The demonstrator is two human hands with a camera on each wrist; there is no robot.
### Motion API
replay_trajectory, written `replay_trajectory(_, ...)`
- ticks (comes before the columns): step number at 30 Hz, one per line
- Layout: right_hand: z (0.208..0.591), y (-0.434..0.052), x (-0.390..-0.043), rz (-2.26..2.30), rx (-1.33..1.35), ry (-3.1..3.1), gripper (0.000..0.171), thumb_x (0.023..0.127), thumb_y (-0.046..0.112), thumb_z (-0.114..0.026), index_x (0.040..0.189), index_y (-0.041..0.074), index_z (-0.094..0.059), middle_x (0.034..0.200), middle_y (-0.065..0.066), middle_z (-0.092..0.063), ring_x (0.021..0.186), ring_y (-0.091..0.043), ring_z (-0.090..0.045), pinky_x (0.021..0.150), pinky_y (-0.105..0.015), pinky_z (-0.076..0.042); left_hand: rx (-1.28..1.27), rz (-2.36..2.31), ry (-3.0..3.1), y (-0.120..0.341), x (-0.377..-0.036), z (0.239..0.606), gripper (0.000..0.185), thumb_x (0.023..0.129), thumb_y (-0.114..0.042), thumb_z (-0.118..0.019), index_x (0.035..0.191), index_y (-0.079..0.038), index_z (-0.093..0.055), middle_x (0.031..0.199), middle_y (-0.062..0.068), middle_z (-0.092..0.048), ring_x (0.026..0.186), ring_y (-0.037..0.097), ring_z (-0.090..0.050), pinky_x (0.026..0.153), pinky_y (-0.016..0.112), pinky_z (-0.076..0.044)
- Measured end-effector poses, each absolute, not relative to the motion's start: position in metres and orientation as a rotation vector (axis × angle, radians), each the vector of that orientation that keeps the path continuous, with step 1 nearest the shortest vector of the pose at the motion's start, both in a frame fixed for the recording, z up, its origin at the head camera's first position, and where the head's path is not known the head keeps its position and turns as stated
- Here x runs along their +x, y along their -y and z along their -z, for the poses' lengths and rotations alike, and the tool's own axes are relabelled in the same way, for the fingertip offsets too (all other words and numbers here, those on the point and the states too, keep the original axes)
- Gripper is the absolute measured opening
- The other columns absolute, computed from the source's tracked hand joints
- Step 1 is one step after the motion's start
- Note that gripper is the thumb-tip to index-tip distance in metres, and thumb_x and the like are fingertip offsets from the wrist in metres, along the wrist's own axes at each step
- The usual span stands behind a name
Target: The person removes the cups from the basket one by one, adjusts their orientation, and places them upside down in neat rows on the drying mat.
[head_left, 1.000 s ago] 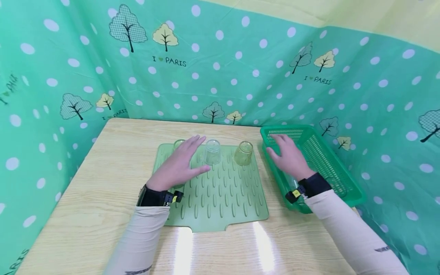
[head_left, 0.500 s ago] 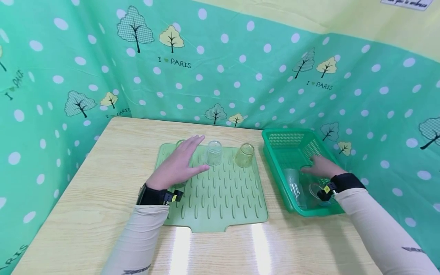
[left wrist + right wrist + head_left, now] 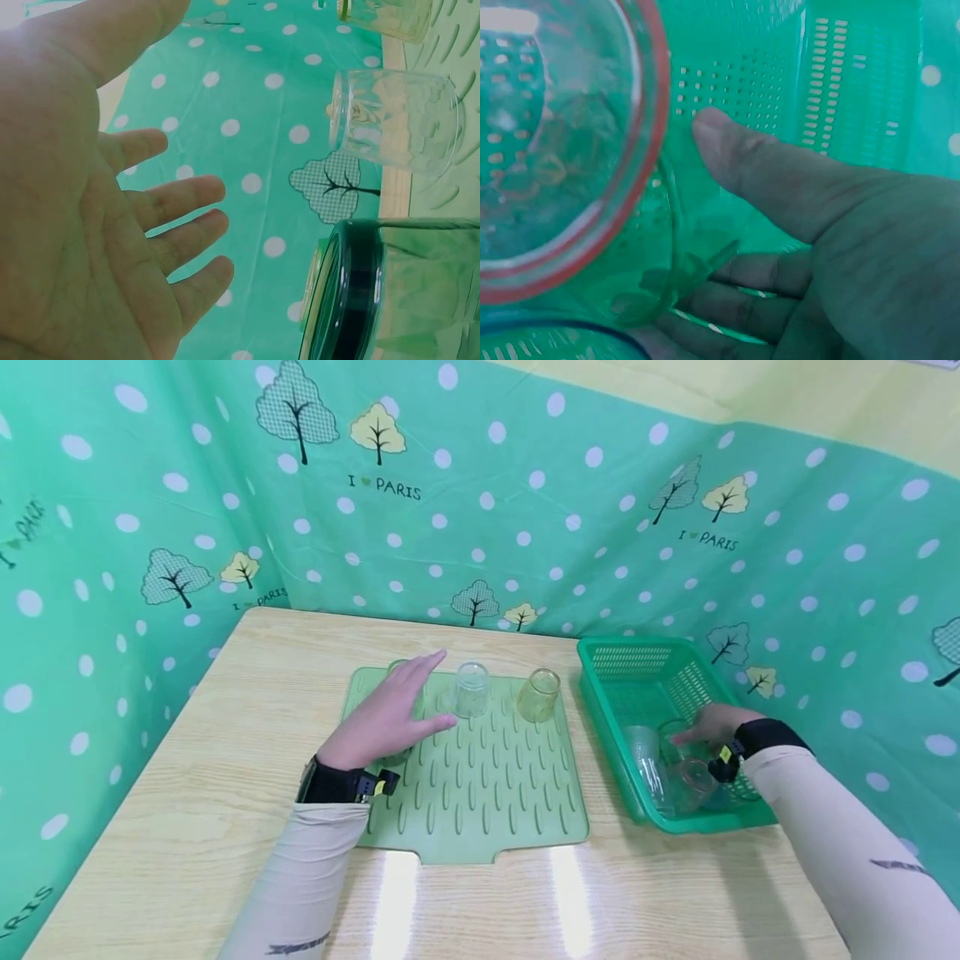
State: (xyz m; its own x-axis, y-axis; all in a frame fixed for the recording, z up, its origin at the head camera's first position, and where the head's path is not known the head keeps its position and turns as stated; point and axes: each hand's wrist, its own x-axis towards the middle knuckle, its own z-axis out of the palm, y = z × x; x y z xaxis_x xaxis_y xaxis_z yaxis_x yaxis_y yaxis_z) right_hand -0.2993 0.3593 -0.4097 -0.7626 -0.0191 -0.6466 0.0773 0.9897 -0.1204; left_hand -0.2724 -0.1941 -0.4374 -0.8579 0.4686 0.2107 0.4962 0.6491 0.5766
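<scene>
My left hand (image 3: 390, 717) lies flat and open over the ribbed green mat (image 3: 480, 793), fingers straight (image 3: 172, 202), holding nothing. Just right of it a clear glass (image 3: 472, 689) and a yellowish glass (image 3: 538, 695) stand upside down; a green glass (image 3: 405, 292) sits partly hidden by the hand. My right hand (image 3: 708, 724) is inside the green basket (image 3: 630, 652), its thumb (image 3: 735, 150) and fingers curled round a clear glass (image 3: 671, 735). A red-rimmed glass (image 3: 555, 150) lies right beside it.
More clear glasses (image 3: 647, 760) lie in the near end of the basket. A wooden table (image 3: 225, 760) carries the mat and basket. Green polka-dot cloth (image 3: 525, 510) walls in the table at the back and on both sides.
My right hand has moved from the far end of the basket to its near end and closed round a glass. The left hand has stayed over the mat.
</scene>
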Motion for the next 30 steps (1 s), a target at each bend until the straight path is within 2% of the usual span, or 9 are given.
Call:
replay_trajectory(6,0.407,-0.359,-0.310,0.071,-0.016,-2.399,0.088,0.097,0.053,-0.067,0.138,-0.022,-0.048,0.137,-0.042,-0.052,0.115,-0.053,-0.062,0.099,-0.064,-0.050,-0.809,1.029,2.814,0.198,-0.271,0.436,0.102,0.091,-0.065,-0.068,0.168,-0.026,-0.013,0.170,0.007,-0.025,0.155,0.030,-0.024,0.123,0.055,-0.030)
replay_trajectory(10,0.402,-0.352,-0.310,-0.005,-0.032,-2.404,0.087,0.096,0.051,-0.069,0.140,-0.020,-0.047,0.142,-0.041,-0.048,0.130,-0.061,-0.046,0.106,-0.068,-0.043,-0.824,1.029,2.822,0.199,-0.270,0.433,0.102,0.091,-0.065,-0.068,0.168,-0.026,-0.011,0.170,0.008,-0.022,0.156,0.032,-0.022,0.124,0.057,-0.028)
replay_trajectory(15,0.395,-0.339,-0.313,-0.122,-0.120,-2.388,0.074,0.098,0.041,-0.070,0.139,-0.018,-0.051,0.142,-0.039,-0.050,0.133,-0.060,-0.043,0.108,-0.067,-0.042,-0.816,1.015,2.828,0.200,-0.270,0.432,0.103,0.091,-0.063,-0.069,0.168,-0.026,-0.011,0.170,0.009,-0.022,0.156,0.033,-0.022,0.124,0.057,-0.027)
replay_trajectory(17,0.395,-0.341,-0.317,-0.131,-0.139,-2.372,0.075,0.098,0.043,-0.069,0.139,-0.017,-0.051,0.143,-0.040,-0.049,0.134,-0.061,-0.042,0.108,-0.068,-0.041,-0.816,1.019,2.825,0.201,-0.270,0.432,0.103,0.091,-0.062,-0.070,0.168,-0.025,-0.012,0.170,0.009,-0.022,0.156,0.033,-0.022,0.123,0.057,-0.027)
replay_trajectory(22,0.397,-0.352,-0.322,-0.078,-0.136,-2.340,0.080,0.101,0.048,-0.064,0.142,-0.018,-0.047,0.146,-0.042,-0.043,0.136,-0.064,-0.035,0.111,-0.071,-0.036,-0.800,1.040,2.827,0.201,-0.269,0.432,0.102,0.092,-0.061,-0.070,0.168,-0.028,-0.011,0.170,0.008,-0.023,0.156,0.032,-0.022,0.123,0.056,-0.029)
replay_trajectory(27,0.400,-0.351,-0.320,0.063,0.010,-2.361,0.095,0.095,0.054,-0.069,0.153,-0.013,-0.033,0.154,-0.044,-0.027,0.140,-0.066,-0.022,0.110,-0.074,-0.034,-0.788,1.049,2.831,0.201,-0.270,0.431,0.101,0.092,-0.062,-0.069,0.167,-0.032,-0.008,0.170,0.006,-0.022,0.156,0.031,-0.022,0.123,0.056,-0.030)
replay_trajectory(30,0.399,-0.344,-0.319,0.106,0.053,-2.358,0.095,0.095,0.050,-0.071,0.157,-0.008,-0.029,0.157,-0.044,-0.021,0.142,-0.066,-0.018,0.110,-0.075,-0.032,-0.790,1.059,2.830,0.200,-0.271,0.432,0.101,0.092,-0.062,-0.068,0.167,-0.033,-0.007,0.170,0.006,-0.023,0.155,0.031,-0.023,0.122,0.057,-0.031)
